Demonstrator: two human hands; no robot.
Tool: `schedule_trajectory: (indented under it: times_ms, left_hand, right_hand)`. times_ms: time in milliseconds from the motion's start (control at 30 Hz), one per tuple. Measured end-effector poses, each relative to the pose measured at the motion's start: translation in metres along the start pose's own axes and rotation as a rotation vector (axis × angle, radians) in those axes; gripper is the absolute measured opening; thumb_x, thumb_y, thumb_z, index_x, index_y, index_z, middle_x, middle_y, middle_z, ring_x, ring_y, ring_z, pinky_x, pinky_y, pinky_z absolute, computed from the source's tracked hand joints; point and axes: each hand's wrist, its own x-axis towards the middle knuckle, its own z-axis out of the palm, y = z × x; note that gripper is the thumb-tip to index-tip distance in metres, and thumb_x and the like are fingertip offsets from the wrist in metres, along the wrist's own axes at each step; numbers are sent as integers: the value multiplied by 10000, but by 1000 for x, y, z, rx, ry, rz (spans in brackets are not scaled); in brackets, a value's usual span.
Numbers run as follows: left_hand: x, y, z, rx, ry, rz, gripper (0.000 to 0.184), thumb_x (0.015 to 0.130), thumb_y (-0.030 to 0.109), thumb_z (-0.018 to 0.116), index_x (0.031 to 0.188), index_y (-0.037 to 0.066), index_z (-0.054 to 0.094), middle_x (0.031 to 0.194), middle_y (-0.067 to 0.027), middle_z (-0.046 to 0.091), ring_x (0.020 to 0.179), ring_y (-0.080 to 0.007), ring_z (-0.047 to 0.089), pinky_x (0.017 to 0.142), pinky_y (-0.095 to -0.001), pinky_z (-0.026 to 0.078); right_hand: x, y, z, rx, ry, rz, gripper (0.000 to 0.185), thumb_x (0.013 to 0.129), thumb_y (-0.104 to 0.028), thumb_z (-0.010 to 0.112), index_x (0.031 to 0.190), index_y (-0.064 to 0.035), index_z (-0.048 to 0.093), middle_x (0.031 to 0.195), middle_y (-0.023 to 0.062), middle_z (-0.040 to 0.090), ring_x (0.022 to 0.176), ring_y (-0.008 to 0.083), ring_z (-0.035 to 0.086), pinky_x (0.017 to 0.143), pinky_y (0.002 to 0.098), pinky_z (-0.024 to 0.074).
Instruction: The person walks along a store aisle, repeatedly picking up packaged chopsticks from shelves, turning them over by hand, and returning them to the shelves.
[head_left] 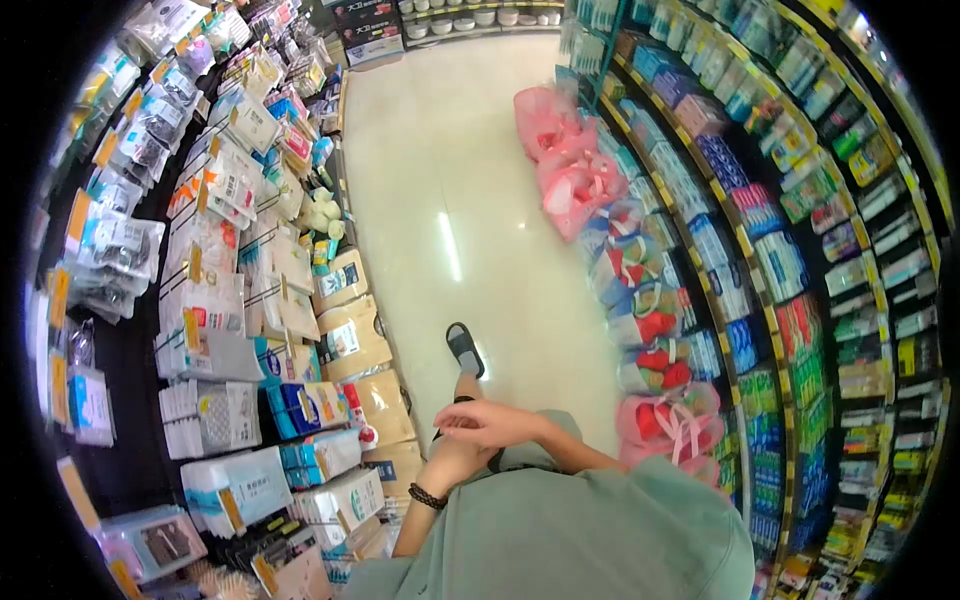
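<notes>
My right hand (492,424) reaches in from the right and lies across my left hand (460,462), its fingers stretched out and lying flat. The fingers of my left hand are mostly hidden underneath. A dark braided bracelet (428,497) circles my left wrist. Small black edges (463,400) show beside the hands; I cannot tell what they belong to. Below the hands are my green shirt (580,530) and dark shorts. One foot in a black slide sandal (463,348) is on the floor ahead.
A pale shiny floor (440,170) runs ahead between shelves. Hanging packets (225,415) and tan cutting boards (357,335) line the left. Pink bags (570,165) and clear bags with red items (640,265) stand along the right, before toothpaste boxes (785,265). Bowls (485,18) sit at the far end.
</notes>
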Motion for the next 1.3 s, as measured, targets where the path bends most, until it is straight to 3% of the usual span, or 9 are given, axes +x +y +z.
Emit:
schedule_trajectory:
  times_ms: [100,233,367,433,667,733,867,1067,1300]
  left_hand:
    - [61,-44,-29,-67,-163,-83,324,886,204,637,1160,31,622,1199,-151,644,1149,-327,588,967,-432,467]
    - [157,-74,-105,-87,-166,-101,270,887,170,613,1131,55,635,1142,-120,665,1086,-314,616,952,-418,475]
    - [248,-106,-168,-118,44,86,335,840,171,683,1125,2,633,1104,-183,675,1046,-373,630,894,-461,513]
    - [293,-110,-200,-57,81,62,241,834,138,677,1037,9,665,987,-175,685,994,-374,631,857,-461,518]
    - [392,-139,-279,-191,-35,64,265,861,160,678,1065,-6,652,1022,-200,676,974,-396,639,843,-471,521]
    - [417,-159,-283,-194,-127,2,328,892,176,682,1162,-2,630,1150,-191,657,1085,-384,603,917,-443,497]
    - [481,-188,-295,-113,-74,36,423,922,215,662,1278,2,581,1169,-201,646,1106,-388,590,957,-445,474]
    - [607,-208,-356,-7,-66,75,456,916,241,666,1302,15,576,1178,-216,637,1114,-388,589,969,-458,466]
    - [747,-228,-423,27,-6,121,459,919,231,655,1310,14,552,1200,-196,617,1108,-379,581,953,-445,467]
  right_hand:
    - [47,-12,-52,-132,-20,-30,318,1006,-209,561,1250,-7,584,1176,139,652,1084,231,627,936,348,503]
    - [112,-38,-133,-165,108,-81,300,1004,-205,551,1223,-6,597,1150,133,661,1060,236,634,924,352,502]
    - [179,-71,-213,51,170,11,286,1029,-194,523,1247,-19,589,1131,86,657,1072,175,607,925,316,496]
    - [202,-87,-247,181,230,24,276,1037,-182,506,1241,-17,593,1127,66,657,1071,159,600,930,312,493]
    - [264,-95,-329,171,289,-191,278,1029,-175,499,1239,-13,581,1172,65,622,1116,153,561,982,323,452]
    - [280,-94,-362,146,285,-131,279,1027,-175,505,1244,-17,583,1176,62,623,1112,150,561,969,320,458]
    - [319,-79,-445,201,363,-63,268,1025,-170,524,1239,-25,591,1171,48,629,1070,128,577,918,297,483]
    - [391,-90,-577,396,463,48,220,1034,-188,527,1174,-46,619,1123,46,658,1097,137,605,914,312,496]
    - [483,-122,-708,376,495,-85,220,1030,-185,512,1145,-40,630,1074,46,666,1033,153,626,895,315,497]
